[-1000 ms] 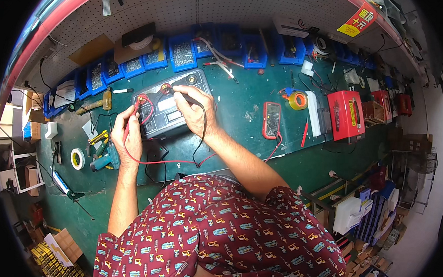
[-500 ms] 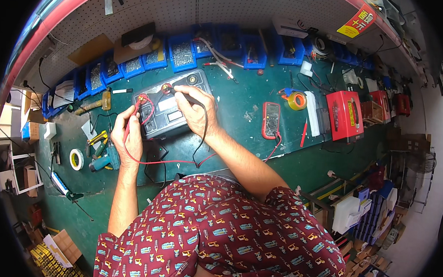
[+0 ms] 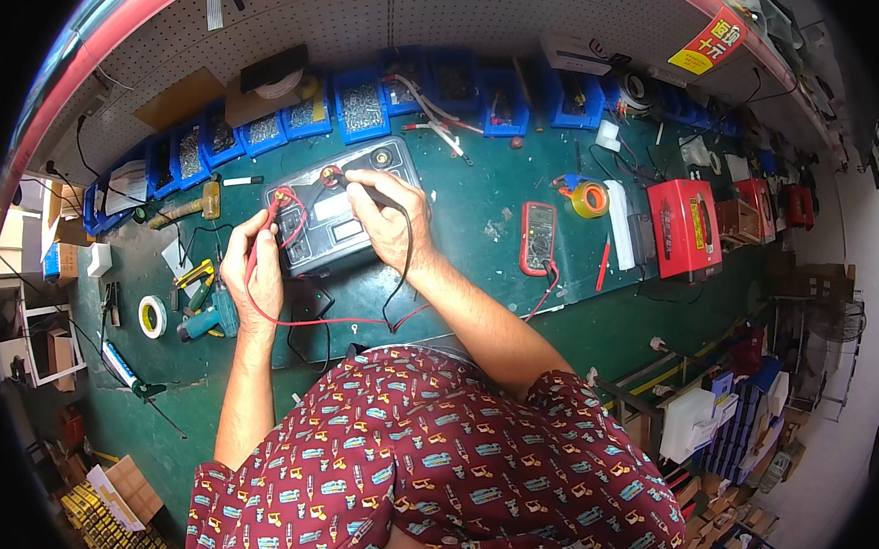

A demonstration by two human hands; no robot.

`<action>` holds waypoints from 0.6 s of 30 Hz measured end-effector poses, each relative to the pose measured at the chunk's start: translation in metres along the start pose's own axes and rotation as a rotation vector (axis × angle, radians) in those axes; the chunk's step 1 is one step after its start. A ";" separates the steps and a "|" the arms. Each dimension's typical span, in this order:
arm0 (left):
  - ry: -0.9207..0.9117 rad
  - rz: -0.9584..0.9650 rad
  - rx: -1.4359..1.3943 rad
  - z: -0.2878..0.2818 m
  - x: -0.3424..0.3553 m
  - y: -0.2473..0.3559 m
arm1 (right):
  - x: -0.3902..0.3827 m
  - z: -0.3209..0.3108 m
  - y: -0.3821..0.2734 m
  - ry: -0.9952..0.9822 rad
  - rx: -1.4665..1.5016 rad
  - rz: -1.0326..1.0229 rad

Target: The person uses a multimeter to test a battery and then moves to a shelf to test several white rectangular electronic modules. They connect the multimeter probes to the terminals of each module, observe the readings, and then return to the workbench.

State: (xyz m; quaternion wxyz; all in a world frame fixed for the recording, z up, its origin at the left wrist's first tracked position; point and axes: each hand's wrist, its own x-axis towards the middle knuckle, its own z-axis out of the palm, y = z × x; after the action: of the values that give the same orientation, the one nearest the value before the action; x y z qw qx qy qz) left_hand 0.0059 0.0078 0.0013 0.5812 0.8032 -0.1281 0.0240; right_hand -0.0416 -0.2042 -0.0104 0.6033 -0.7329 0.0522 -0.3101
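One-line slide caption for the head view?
Left fingers hold a red probe, right fingers a black probe, over a grey-black box; red multimeter nearby.

Perforated pegboard wall (image 3: 373, 23) (pale grey), green workbench (image 3: 471, 236), red beam (image 3: 104, 43)

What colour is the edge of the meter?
Red; the meter shows best in the head view.

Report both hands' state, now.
Left hand: closed, holding the red probe.
Right hand: closed, holding the black probe.
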 end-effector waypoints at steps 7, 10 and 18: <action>0.004 -0.010 -0.011 0.001 0.000 0.002 | 0.000 -0.001 -0.001 0.001 -0.012 -0.006; 0.007 -0.007 -0.011 0.001 0.000 0.001 | 0.000 0.000 -0.001 0.004 -0.007 -0.004; 0.008 -0.008 -0.014 0.001 0.000 0.002 | 0.000 -0.001 -0.002 0.008 -0.021 -0.019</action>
State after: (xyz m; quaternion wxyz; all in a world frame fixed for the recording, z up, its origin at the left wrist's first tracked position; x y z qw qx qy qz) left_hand 0.0049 0.0064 0.0023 0.5875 0.7995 -0.1228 0.0240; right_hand -0.0425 -0.2047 -0.0080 0.5925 -0.7384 0.0506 -0.3182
